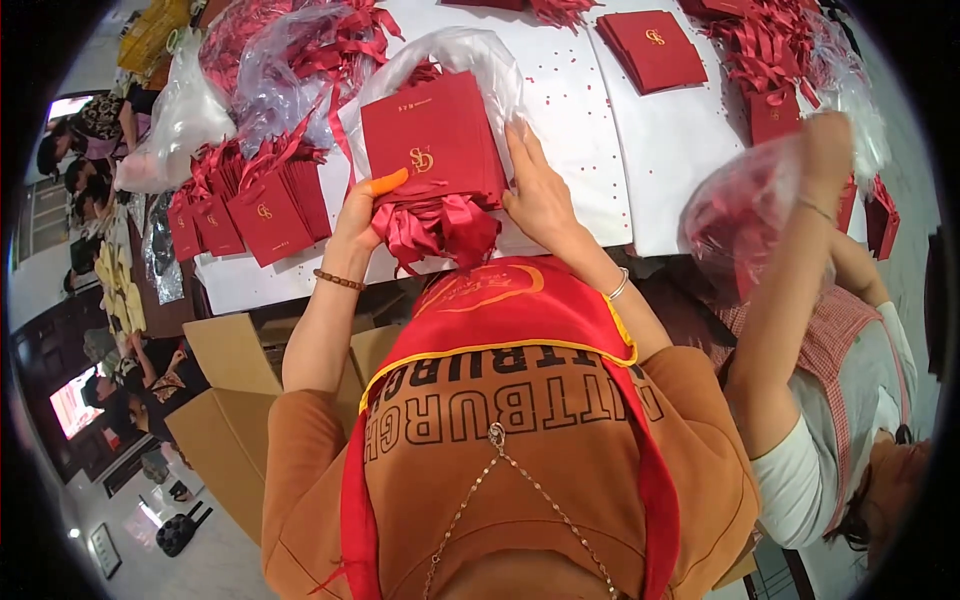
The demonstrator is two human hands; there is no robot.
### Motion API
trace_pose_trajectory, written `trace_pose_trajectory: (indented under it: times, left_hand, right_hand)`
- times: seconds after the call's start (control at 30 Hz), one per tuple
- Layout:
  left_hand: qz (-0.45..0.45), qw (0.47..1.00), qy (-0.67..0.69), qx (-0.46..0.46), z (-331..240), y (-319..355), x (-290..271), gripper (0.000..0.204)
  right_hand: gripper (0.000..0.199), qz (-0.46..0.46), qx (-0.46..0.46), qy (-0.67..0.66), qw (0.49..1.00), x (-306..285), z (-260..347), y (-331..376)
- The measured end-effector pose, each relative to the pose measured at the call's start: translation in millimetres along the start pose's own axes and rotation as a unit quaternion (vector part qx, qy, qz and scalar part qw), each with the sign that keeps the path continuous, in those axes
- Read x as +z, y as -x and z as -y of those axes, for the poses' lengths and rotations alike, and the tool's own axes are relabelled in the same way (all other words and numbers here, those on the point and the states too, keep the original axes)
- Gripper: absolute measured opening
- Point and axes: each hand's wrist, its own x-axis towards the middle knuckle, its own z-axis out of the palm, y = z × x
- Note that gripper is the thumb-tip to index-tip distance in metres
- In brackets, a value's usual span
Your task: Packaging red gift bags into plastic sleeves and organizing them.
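Note:
Just in front of me, a thick stack of red paper gift bags lies with its bunched red ribbon handles toward my body. My left hand grips the stack's near left corner, its thumb on top in an orange finger cover; its other fingers are hidden. Against the right side presses my right hand, fingers stretched along the edge and thumb at the near corner, so the stack is held between both hands. A clear plastic bag surrounds the stack's far end.
More red gift bags stand at the left, beside plastic-wrapped ribbons. Another stack lies far right on the white table. A co-worker's arm reaches over a filled plastic bag. An open cardboard box sits below left.

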Motion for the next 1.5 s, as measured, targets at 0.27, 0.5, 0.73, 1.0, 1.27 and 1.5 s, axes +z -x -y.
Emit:
trace_pose_trajectory:
  times: [0.27, 0.5, 0.73, 1.0, 1.27, 1.5]
  left_hand:
    - [-0.085, 0.994, -0.029, 0.066, 4.5, -13.4, 6.3, 0.023]
    - [-0.105, 0.982, -0.106, 0.112, -4.1, -9.7, 24.7, 0.029]
    - [-0.132, 0.978, -0.104, 0.126, 1.1, -12.9, 21.9, 0.043]
    - [-0.122, 0.979, -0.120, 0.115, 1.5, -15.5, 19.7, 0.033]
    - [-0.134, 0.918, -0.371, -0.048, -22.9, -2.6, -16.3, 0.050]
    - [0.018, 0.935, -0.350, -0.056, -24.5, 14.2, -46.4, 0.063]
  right_hand:
    - [0.083, 0.064, -0.062, -0.067, 0.994, -0.4, 15.5, 25.9]
    - [0.079, 0.180, -0.189, -0.038, 0.964, -52.0, 69.3, 38.1]
    - [0.038, 0.215, -0.308, 0.084, 0.923, -39.1, 112.6, -40.7]
    - [0.093, 0.390, -0.210, 0.223, 0.868, 14.3, 55.7, -105.4]
    - [0.094, 0.335, -0.262, 0.206, 0.882, 30.0, 42.4, -94.9]
    - [0.096, 0.340, -0.272, 0.171, 0.884, 27.0, 37.7, -98.1]
